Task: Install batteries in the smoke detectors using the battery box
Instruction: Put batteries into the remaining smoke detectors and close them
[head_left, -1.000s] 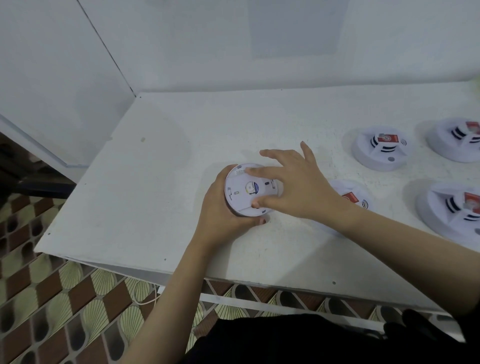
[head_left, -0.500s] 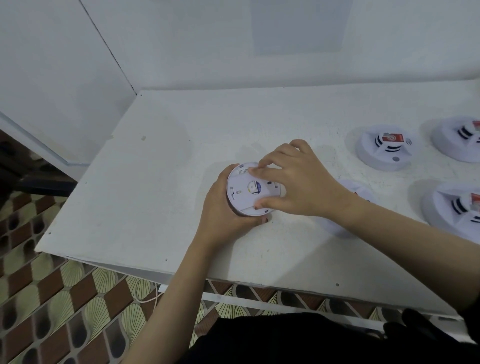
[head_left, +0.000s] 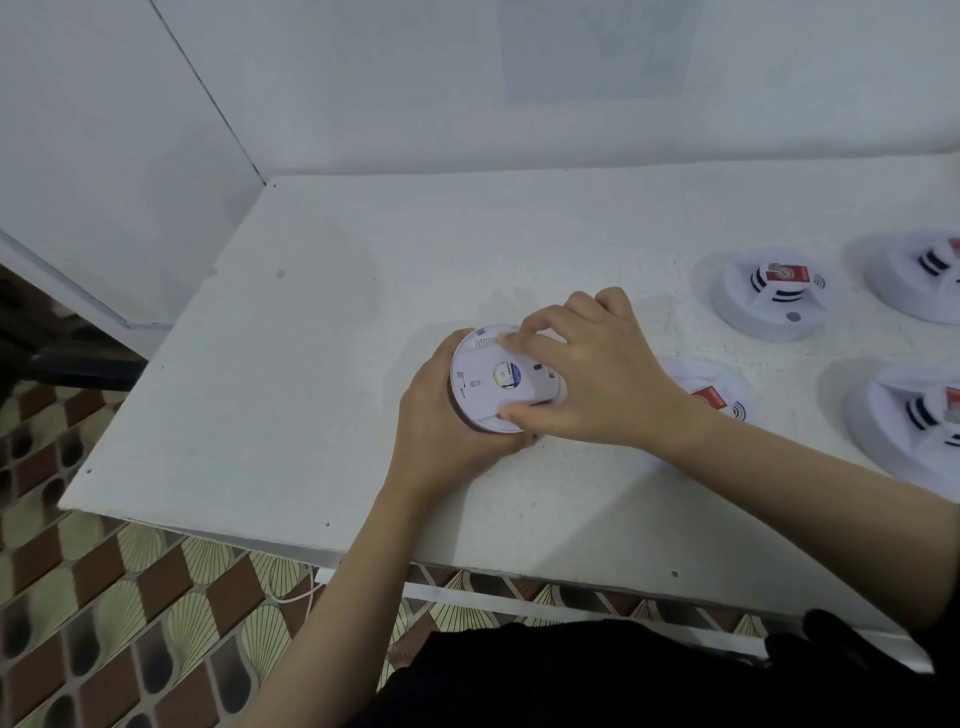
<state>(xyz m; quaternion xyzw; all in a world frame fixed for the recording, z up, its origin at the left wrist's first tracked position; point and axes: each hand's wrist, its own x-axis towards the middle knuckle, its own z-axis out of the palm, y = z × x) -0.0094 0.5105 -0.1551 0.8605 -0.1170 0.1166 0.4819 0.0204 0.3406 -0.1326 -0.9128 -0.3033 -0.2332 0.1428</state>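
Head view: open tabletop (head_left: 311, 374) stretches toward 10 o'clock, with its front edge near at 6. At centre, the left hand (head_left: 441, 441) cups the upturned white smoke detector (head_left: 485, 387) and the right hand (head_left: 597, 379) pinches its stickered back. More detectors (head_left: 769, 293) sit at 3 o'clock.

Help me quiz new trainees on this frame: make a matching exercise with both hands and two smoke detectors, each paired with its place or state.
1 left hand
2 right hand
3 held detector
4 detector beside right wrist

A back side up
B partly covered, red label showing
C cups the held detector's left rim
D pinches its back from above

Pairs: 1-C, 2-D, 3-A, 4-B
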